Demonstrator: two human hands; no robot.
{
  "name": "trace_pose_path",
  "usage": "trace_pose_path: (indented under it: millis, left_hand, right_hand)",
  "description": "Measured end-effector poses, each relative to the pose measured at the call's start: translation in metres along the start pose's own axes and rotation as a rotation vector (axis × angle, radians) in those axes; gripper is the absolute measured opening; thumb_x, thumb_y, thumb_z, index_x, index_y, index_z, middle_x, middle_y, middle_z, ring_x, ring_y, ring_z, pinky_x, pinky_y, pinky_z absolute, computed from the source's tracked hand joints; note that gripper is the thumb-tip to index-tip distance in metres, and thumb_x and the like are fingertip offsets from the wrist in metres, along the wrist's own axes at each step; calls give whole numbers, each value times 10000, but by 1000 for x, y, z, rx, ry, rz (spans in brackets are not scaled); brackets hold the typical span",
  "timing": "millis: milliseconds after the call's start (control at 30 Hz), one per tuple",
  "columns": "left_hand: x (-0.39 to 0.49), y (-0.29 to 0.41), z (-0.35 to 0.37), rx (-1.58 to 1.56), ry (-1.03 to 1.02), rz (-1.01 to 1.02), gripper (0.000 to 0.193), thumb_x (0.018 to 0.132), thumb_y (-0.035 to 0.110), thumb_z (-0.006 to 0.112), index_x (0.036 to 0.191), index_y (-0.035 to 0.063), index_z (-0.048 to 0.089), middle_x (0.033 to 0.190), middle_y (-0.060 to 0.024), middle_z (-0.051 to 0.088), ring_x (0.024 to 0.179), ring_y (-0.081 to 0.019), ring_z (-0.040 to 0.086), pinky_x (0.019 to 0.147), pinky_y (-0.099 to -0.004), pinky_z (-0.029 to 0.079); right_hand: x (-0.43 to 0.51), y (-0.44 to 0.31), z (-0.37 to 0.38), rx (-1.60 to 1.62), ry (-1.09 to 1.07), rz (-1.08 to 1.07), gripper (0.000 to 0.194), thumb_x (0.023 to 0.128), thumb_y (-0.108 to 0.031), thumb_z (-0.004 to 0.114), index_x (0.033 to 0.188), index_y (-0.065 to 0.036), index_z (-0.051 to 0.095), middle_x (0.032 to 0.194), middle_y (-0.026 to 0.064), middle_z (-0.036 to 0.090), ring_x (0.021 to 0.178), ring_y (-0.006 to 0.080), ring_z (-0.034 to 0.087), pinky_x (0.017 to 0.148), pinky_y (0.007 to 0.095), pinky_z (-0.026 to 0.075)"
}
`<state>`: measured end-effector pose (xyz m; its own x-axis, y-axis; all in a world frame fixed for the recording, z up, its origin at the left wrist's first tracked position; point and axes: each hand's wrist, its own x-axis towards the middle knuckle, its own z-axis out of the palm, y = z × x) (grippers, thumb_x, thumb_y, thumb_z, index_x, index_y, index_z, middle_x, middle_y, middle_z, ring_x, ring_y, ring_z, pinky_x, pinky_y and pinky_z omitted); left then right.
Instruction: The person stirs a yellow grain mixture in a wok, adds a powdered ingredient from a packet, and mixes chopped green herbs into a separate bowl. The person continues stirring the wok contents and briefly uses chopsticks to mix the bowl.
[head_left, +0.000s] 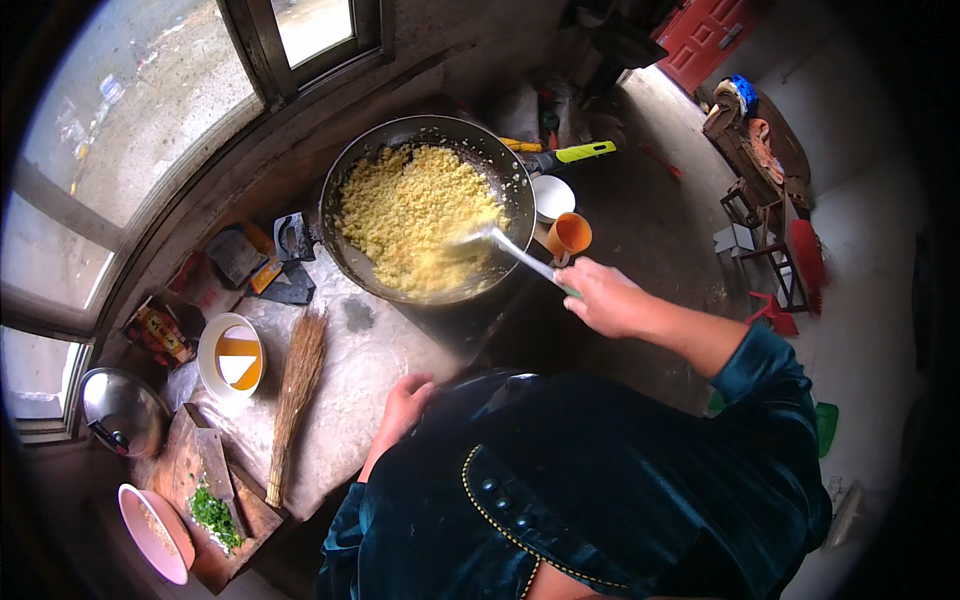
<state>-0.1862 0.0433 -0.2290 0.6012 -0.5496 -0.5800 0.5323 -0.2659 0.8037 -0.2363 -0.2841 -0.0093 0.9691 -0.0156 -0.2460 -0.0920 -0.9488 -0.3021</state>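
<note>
My right hand (609, 298) grips the handle of a metal spatula (525, 259), its blurred head in yellow, crumbly food (420, 210). The food lies in a large dark frying pan (334, 251) with a green-tipped handle. My left hand (409, 403) rests at the edge of the pale counter (375, 360), near my body; whether its fingers are apart is unclear. To its left lies a straw whisk broom (296, 397). A white bowl (208, 360) of orange-brown liquid stands beyond the broom.
At lower left, a cleaver (217, 469) and chopped greens (212, 514) lie on a wooden cutting board (169, 465), beside a pink bowl (176, 517) and metal lid (135, 409). A white bowl (553, 197) and orange cup (571, 234) stand right of the pan.
</note>
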Motion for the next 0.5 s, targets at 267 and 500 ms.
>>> trace_pose_path:
  millis: [267,500]
  left_hand:
    - [6,5,1,33,-24,31,258,884,61,556,1115,-53,545,950,-84,621,861,-151,585,797,-261,469]
    - [-5,-1,-6,8,-18,21,247,888,63,550,1105,-55,538,936,-77,612,867,-150,579,804,-263,466]
  right_hand:
    - [-9,-44,-20,970,-215,386,284,876,-70,544,1150,-4,508,826,18,553,606,60,490,545,214,432]
    - [0,-40,-5,921,-206,464,260,873,-79,552,1116,-4,503,791,28,536,591,77,501,543,234,450]
